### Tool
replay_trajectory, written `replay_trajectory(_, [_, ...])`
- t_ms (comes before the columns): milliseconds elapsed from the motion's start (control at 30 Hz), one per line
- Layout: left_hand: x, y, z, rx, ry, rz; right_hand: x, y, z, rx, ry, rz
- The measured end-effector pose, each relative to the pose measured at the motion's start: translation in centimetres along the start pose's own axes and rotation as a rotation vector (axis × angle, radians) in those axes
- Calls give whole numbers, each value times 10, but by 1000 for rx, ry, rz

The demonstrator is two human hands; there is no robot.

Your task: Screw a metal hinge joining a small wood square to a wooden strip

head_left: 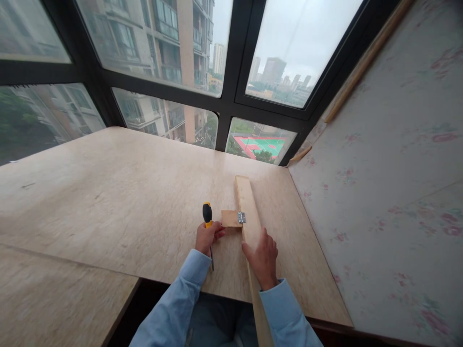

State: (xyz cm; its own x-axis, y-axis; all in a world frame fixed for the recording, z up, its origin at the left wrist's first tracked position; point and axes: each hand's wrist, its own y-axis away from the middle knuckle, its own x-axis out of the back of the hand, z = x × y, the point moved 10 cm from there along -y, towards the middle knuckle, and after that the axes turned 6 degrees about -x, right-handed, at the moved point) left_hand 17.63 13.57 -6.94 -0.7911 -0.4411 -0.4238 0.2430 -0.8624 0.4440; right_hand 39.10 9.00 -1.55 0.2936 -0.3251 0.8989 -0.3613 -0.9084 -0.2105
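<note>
My left hand (208, 237) is closed around a screwdriver (207, 212) with a black and yellow handle, its handle pointing away from me and its metal shaft toward me. The fingertips of that hand are at the near left corner of a small thin wooden piece (229, 218). A metal hinge (241, 217) joins this piece to the side of a long wooden board (250, 205). My right hand (264, 255) grips the board across its width, nearer to me than the hinge, thumb on the left edge and fingers on the right. The board's near end runs down past my right sleeve.
The board rests on a wide beige marble-patterned window sill (152, 193). Dark window frames (226, 106) stand behind it, and a flowered wall (379, 193) rises on the right. A dark gap (141, 301) lies at the sill's near edge.
</note>
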Motion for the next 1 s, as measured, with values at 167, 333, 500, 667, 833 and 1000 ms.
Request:
replay_trajectory(167, [1,-3,-2,0,-31,-2,-2,0,2,-31,16,-23])
replay_trajectory(333, [0,-4,-2,-29,-89,-2,-8,1,6,-57,4,-40])
replay_trajectory(500, [-1,-8,-2,-37,-153,11,-11,2,6,-37,-29,-44])
replay_trajectory(667, [-1,-9,-2,-34,-165,19,-12,5,12,-56,-86,-140])
replay_trajectory(833, [1,-5,-3,25,-111,16,4,16,20,7,-201,-227])
replay_trajectory(1000, [13,4,3,0,-79,140,30,19,14,20,-502,-404])
